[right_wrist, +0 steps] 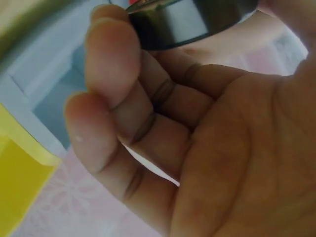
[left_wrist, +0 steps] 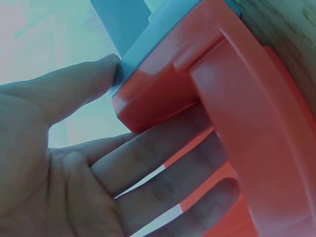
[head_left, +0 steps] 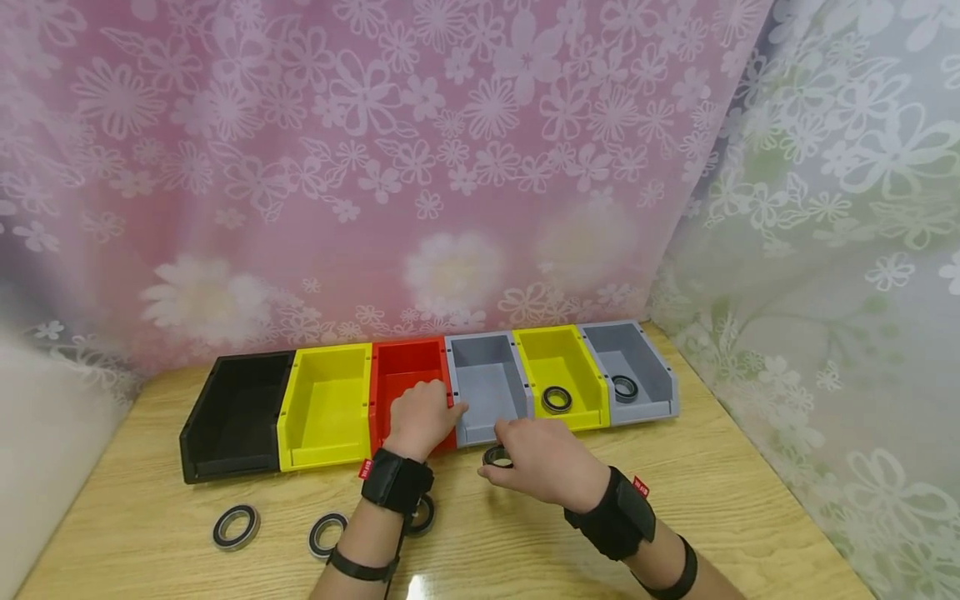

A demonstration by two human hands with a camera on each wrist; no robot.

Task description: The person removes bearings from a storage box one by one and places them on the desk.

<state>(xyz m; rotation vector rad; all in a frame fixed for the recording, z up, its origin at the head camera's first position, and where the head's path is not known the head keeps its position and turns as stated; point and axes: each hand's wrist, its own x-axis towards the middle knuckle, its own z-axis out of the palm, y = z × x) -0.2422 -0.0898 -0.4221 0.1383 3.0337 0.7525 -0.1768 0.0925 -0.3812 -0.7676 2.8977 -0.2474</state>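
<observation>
In the head view, the only lettering is on two red tags, one (head_left: 365,469) on the left wrist strap (head_left: 397,482) and one (head_left: 641,487) on the right wrist strap (head_left: 613,512); the pale characters are too small to make out. The right hand (head_left: 551,460) has a narrow grip, pinching a black-sealed bearing (head_left: 488,455) over the counter (head_left: 727,500), just in front of the middle grey bin (head_left: 487,375). The left hand (head_left: 422,417) has a wide grip and reaches over the red bin (head_left: 405,360), thumb toward the grey one. Loose on the counter lie a left-hand bearing (head_left: 220,532), a second bearing (head_left: 315,535) and a third bearing (head_left: 430,515) partly hidden by the left wrist. One more bearing (head_left: 547,402) sits in the right-hand yellow bin (head_left: 553,354), another bearing (head_left: 633,389) in the end grey bin (head_left: 615,346). In the left wrist view, the extended fingers, slightly spread, reach in behind the red bin's plastic, while the thumb tip touches the grey rim beside it; no bearing is in that grip. In the right wrist view, the held bearing's shiny outer rim, cut by the top edge, shows at the fingertips, the fingers bent.
</observation>
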